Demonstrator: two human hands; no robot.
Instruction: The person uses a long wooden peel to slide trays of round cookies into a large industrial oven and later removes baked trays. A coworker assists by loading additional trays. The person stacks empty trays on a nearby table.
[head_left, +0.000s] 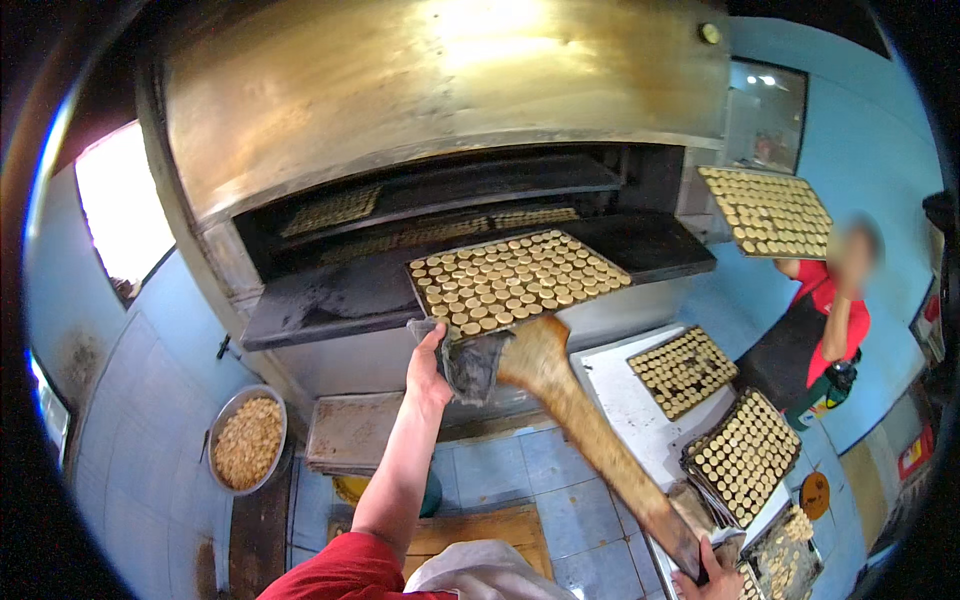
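My left hand (429, 375) grips the near-left corner of a dark baking tray (504, 328) through a grey cloth (472, 369). Rows of round, pale biscuits (517, 279) cover the tray. It sits by the front ledge (330, 307) of a deck oven, over the broad end of a wooden peel (585, 420). At lower right, my right hand (712, 579) holds the narrow end of the peel's handle, close to a crumpled brown cloth (690, 504). Inside the oven, more biscuit trays (334, 212) are partly in shadow.
At right, a person (844, 307) in a red shirt holds up another biscuit tray (765, 211). A white table (611, 367) bears a single tray and a stack of trays (742, 457). A metal bowl of flat pieces (247, 440) stands left, near stacked empty trays (352, 431).
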